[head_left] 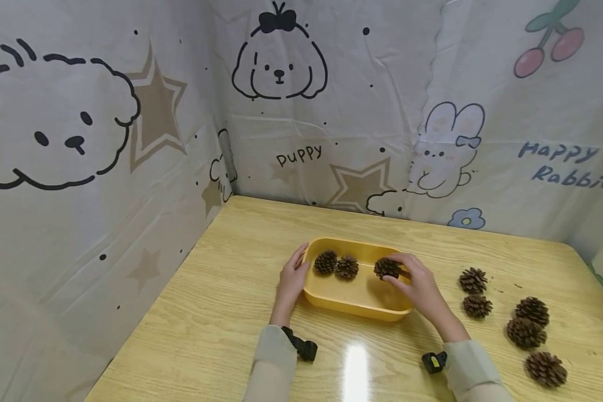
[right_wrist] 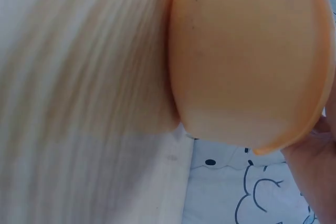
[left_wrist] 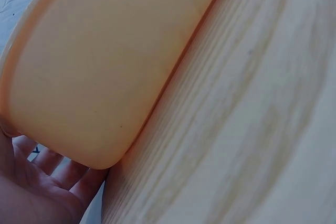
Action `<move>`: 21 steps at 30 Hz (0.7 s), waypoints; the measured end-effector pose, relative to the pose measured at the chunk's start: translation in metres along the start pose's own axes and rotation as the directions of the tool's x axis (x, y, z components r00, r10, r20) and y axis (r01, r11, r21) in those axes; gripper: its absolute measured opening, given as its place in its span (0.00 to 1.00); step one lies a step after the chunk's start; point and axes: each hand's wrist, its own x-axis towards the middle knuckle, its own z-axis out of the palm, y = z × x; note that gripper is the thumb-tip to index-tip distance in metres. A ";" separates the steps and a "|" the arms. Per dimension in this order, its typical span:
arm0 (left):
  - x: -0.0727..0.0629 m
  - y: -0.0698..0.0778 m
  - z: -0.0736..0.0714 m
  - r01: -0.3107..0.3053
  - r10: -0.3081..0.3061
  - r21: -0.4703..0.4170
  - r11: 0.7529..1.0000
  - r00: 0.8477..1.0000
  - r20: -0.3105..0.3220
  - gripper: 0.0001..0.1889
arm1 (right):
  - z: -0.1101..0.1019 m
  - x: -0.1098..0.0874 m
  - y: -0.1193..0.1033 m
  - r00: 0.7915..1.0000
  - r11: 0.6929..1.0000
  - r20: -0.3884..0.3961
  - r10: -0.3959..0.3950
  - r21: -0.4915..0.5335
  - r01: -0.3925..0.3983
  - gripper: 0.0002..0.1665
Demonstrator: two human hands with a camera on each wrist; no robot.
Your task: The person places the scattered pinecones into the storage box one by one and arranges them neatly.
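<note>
My left hand grips the left end of a yellow plastic container. In the left wrist view the left hand's fingers lie along the outer wall, with the thumb at the rim. My right hand reaches over the container's right rim and holds a brown pine cone between thumb and fingers, inside the container. Two pine cones, one at the left and another beside it, lie in the container. The right wrist view shows the container's outer wall, which hides the held cone.
Several loose pine cones lie on the wooden table right of the container, including a nearby pair, an upper cone and a lower cone, and a cone near the front. A printed cloth hangs behind and at the left.
</note>
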 end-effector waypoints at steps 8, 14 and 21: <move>-0.001 0.003 0.000 0.000 0.000 0.003 1.000 1.000 -0.002 0.26 | 0.004 0.011 0.000 0.997 0.999 0.078 0.012 -0.052 -0.008 0.25; 0.000 0.003 0.000 0.009 -0.009 -0.013 1.000 1.000 0.008 0.26 | 0.006 0.018 -0.001 0.990 0.997 0.136 0.041 -0.077 -0.031 0.25; -0.001 0.002 0.000 0.010 -0.010 -0.010 1.000 1.000 0.004 0.26 | 0.011 0.026 0.000 0.978 0.994 0.201 0.056 -0.106 -0.036 0.23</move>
